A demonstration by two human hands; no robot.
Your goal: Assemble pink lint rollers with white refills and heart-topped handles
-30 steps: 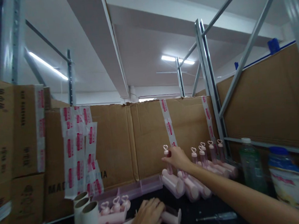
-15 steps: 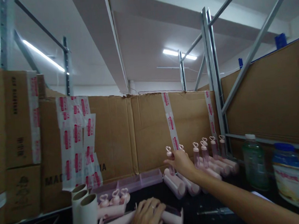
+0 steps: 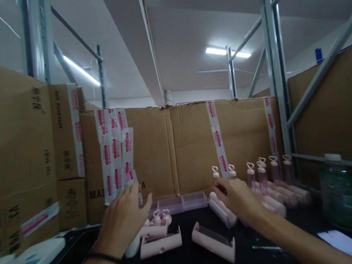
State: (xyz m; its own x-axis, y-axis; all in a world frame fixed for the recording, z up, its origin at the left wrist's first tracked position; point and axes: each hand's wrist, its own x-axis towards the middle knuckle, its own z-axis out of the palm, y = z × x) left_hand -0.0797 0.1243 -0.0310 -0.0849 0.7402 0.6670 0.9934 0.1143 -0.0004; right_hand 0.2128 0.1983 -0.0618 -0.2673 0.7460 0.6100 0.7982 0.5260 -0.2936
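Observation:
My left hand is raised over the left of the table, thumb apart from its fingers, in front of the white tubes, which it mostly hides. My right hand has its fingers curled near a pink tube with a heart-shaped top; its fingertips are partly hidden, so a grip is unclear. Between the hands lie two pink half-open cases, one at centre and one to its left. Several heart-topped pink pieces sit behind the left case.
A lilac tray stands against the cardboard wall. More pink cylinders and upright heart-topped tubes are at the right, beside a green bottle. A paper and a thin metal tool lie at front right.
My left hand has let go of the pink case and moved up and left. My right hand stays by the heart-topped tubes. The view has turned left.

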